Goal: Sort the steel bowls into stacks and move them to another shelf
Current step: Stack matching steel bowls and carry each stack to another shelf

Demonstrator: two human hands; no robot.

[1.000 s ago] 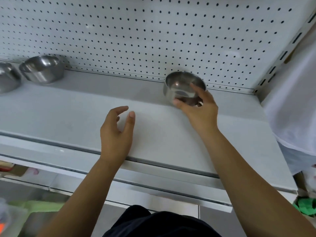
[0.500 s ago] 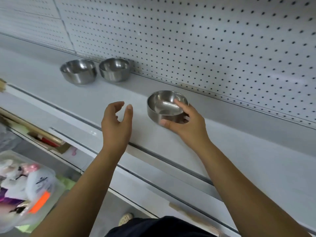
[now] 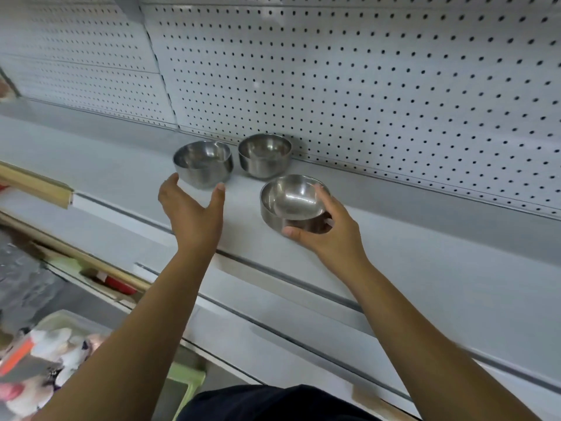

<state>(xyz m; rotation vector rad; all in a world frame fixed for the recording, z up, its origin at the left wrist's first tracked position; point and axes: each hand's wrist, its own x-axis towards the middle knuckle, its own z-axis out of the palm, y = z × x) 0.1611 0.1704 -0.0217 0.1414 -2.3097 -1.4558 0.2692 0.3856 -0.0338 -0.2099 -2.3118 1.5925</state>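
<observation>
- Steel bowls, three in view, sit on the white shelf (image 3: 425, 268) with none nested; I judge the sorting barely begun.
- Right hand (image 3: 324, 235) grips the near bowl (image 3: 291, 199), thumb on its near wall and fingers over the rim. Whether the bowl rests on the shelf, I cannot tell.
- Left hand (image 3: 194, 214) is spread wide, holding nothing, just short of the left bowl (image 3: 202, 162).
- Back bowl (image 3: 264, 154) stands just beside the left bowl, against the pegboard (image 3: 364, 71).
- Stacking and the move to another shelf are left.
- Lower left, a blurred tub (image 3: 60, 338) holds goods.
</observation>
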